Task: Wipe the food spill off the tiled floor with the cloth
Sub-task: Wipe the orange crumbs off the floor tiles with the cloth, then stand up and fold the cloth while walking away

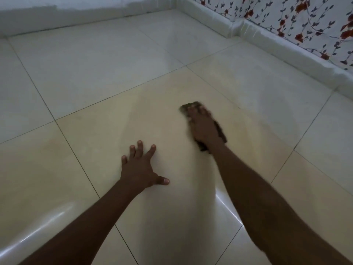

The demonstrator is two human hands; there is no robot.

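Cloth [219,131]: dark, crumpled, flat on glossy cream tiled floor [95,77], mostly covered by my hand. My left hand [140,167] lay open, fingers splayed on the tile. My right hand [203,127] pressed the cloth, fingers blurred. Floral wall [305,22] far right.

- right hand [203,125] is smeared with motion blur, so its fingers can't be made out; it covers most of the cloth [221,131]
- both forearms run off the bottom edge
- no spill visible anywhere
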